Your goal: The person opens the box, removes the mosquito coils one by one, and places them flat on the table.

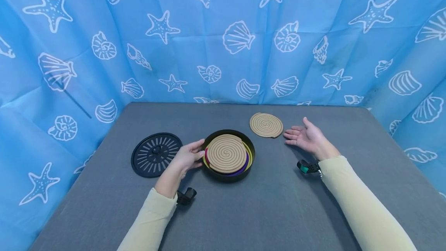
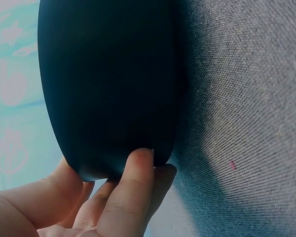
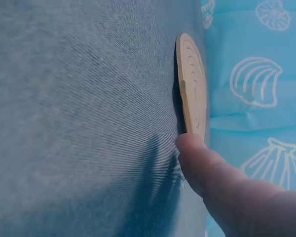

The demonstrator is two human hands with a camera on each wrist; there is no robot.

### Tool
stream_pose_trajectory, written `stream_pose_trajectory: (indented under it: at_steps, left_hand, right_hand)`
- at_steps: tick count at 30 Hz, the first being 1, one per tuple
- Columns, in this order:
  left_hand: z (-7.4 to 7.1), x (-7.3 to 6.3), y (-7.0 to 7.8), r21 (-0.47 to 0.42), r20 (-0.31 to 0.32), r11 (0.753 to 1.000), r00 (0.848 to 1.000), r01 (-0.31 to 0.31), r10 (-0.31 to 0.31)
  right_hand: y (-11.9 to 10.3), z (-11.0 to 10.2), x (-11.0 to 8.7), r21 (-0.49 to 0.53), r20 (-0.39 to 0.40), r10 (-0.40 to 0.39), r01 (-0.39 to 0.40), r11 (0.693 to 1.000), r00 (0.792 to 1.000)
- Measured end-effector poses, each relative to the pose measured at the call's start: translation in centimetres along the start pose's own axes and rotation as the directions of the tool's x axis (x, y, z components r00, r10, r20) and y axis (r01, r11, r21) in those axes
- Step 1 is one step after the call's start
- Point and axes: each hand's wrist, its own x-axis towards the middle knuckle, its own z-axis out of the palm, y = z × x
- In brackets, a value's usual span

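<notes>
My left hand (image 1: 186, 158) holds the left side of a round black coil holder base (image 1: 227, 178). In the left wrist view the thumb lies at the rim and the fingertips (image 2: 138, 165) are against the dark outer wall. Inside the base, a tan spiral mosquito coil (image 1: 226, 153) lies on top of yellow, purple and red coils. My right hand (image 1: 308, 138) is spread, palm turned up, holding nothing, just right of a second tan mosquito coil (image 1: 266, 125) lying flat on the table. One finger (image 3: 207, 168) overlaps that coil's near end in the right wrist view.
A round black slotted lid (image 1: 156, 155) with a central knob lies left of the base, close to my left forearm. The grey cloth-covered table (image 1: 258, 212) ends at a blue curtain (image 1: 209, 49) with shells and starfish. Each wrist wears a black strap device (image 1: 308, 166).
</notes>
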Motion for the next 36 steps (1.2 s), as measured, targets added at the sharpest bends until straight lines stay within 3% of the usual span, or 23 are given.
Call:
stream_pose_trajectory:
  at_steps: [10, 18, 28, 36]
  left_hand:
    - [0.0, 0.1, 0.0, -0.004, 0.01, 1.0, 1.0, -0.017, 0.017]
    - [0.0, 0.2, 0.2, -0.011, 0.004, 1.0, 1.0, 0.011, -0.011]
    - [0.0, 0.2, 0.0, 0.002, -0.002, 1.0, 1.0, 0.007, -0.007]
    - [0.1, 0.0, 0.2, 0.001, -0.005, 1.0, 1.0, 0.001, -0.001]
  right_hand:
    - [0.7, 0.6, -1.8, -0.05, 0.08, -0.035, 0.039, 0.998, 0.996]
    - [1.5, 2.8, -3.4, -0.036, 0.144, -0.03, 0.036, 0.999, 0.989]
    - [3.0, 5.4, -4.1, -0.094, 0.285, 0.018, 0.009, 0.995, 0.958]
    - [4.3, 7.1, -3.5, -0.179, 0.389, 0.06, 0.012, 0.984, 0.919]
